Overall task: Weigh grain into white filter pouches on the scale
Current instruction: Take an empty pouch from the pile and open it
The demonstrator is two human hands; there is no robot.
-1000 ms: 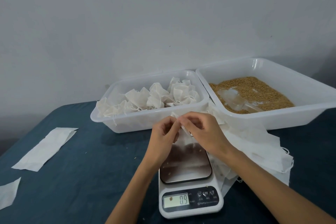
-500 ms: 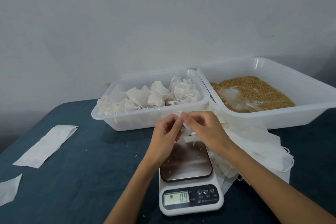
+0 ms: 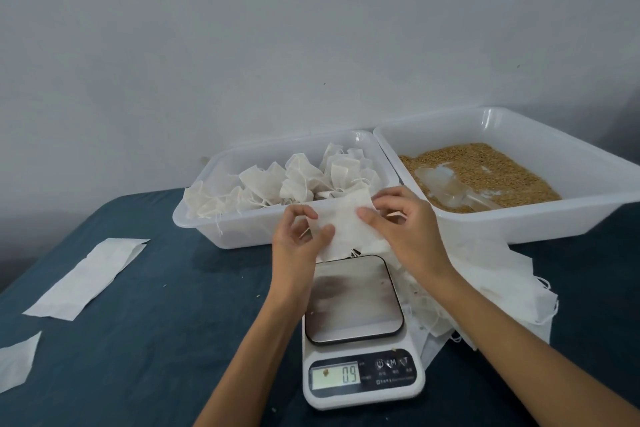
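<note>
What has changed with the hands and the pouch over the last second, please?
The left hand and right hand have moved apart and spread the white pouch flat between them; a second ago it was bunched between close-held fingers. Both hands still pinch it above the scale, whose display still reads 09. The two trays and the grain are unchanged.

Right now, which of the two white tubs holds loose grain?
The right tub, behind the right hand; it holds brown grain, while the left tub holds filled pouches.

Two bare forearms, hands raised side by side.
Left hand [image 3: 300, 231]: thumb and curled fingers pinching. Right hand [image 3: 405, 222]: fingers bent, pinching likewise; wrists angled inward.
</note>
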